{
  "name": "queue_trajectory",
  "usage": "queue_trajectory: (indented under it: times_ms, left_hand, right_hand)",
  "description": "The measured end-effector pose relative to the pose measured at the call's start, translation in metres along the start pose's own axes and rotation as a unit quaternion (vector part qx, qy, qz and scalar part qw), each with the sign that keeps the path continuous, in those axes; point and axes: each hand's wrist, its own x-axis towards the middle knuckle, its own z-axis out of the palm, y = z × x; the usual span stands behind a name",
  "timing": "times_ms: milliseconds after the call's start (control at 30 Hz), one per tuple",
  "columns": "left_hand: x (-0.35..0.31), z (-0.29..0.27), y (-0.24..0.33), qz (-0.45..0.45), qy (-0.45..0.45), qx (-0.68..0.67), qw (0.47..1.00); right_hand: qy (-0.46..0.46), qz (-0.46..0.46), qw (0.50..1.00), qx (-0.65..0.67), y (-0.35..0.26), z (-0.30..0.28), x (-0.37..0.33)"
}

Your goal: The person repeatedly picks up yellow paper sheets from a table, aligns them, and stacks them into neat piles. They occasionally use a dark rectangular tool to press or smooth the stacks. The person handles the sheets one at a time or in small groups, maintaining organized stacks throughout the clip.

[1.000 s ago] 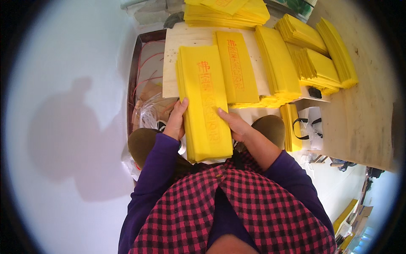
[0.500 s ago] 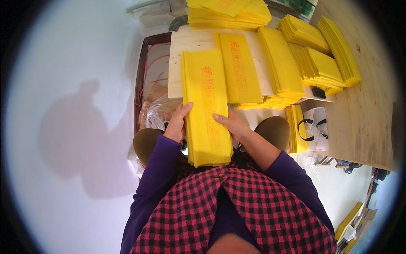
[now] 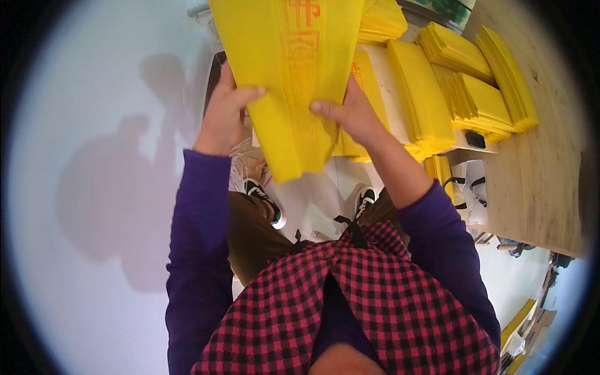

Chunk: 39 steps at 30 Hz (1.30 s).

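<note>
Head view: yellow paper (image 3: 294, 94) is held up in the air, gripped at its 2 sides by the left hand (image 3: 226, 112) and right hand (image 3: 357, 115), thumbs on top, probably keeping layers together. Beyond, yellow stacks (image 3: 422, 94) lie on a wooden table (image 3: 386, 76), perhaps within reach.

The upper edge cut off the top of the held yellow sheets (image 3: 284, 87), along with part of their red print. Behind them, most fingers of the left hand (image 3: 224, 115) and right hand (image 3: 356, 115) were hidden, so how far they reached underneath could not be told. The held sheets and right hand covered much of the printed yellow stack (image 3: 375, 84) and part of the rear yellow stack (image 3: 384, 22). A trouser leg (image 3: 249, 240) hid part of the left shoe (image 3: 265, 201). The small black object (image 3: 475, 139) and the lower-right clutter (image 3: 517, 344) were too small to identify.
</note>
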Motion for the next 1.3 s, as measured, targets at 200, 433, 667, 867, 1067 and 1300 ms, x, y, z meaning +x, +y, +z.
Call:
queue_trajectory:
  times_ms: [200, 433, 667, 867, 1067, 1300]
  left_hand:
    - [0.057, -0.018, 0.021, 0.045, -0.043, 0.019, 0.998]
    - [0.085, -0.052, -0.023, 0.005, -0.054, 0.055, 0.997]
    - [0.080, -0.071, -0.072, -0.002, -0.049, 0.064, 0.997]
    - [0.091, -0.060, -0.066, 0.098, 0.022, 0.176, 0.979]
    - [0.100, -0.037, -0.015, 0.087, 0.037, 0.147, 0.985]
    - [0.113, -0.040, 0.006, -0.113, 0.062, 0.096, 0.987]
  right_hand:
    - [-0.034, -0.106, 0.994, -0.002, -0.008, -0.004, 0.062]
    - [-0.096, -0.042, 0.993, -0.048, 0.045, -0.023, 0.099]
    - [-0.090, 0.011, 0.994, -0.056, 0.076, -0.026, 0.090]
    - [-0.071, -0.036, 0.993, -0.083, 0.066, -0.015, 0.098]
    - [-0.051, -0.087, 0.993, -0.060, 0.015, -0.010, 0.112]
    - [-0.084, 0.070, 0.992, 0.067, 0.004, -0.010, 0.119]
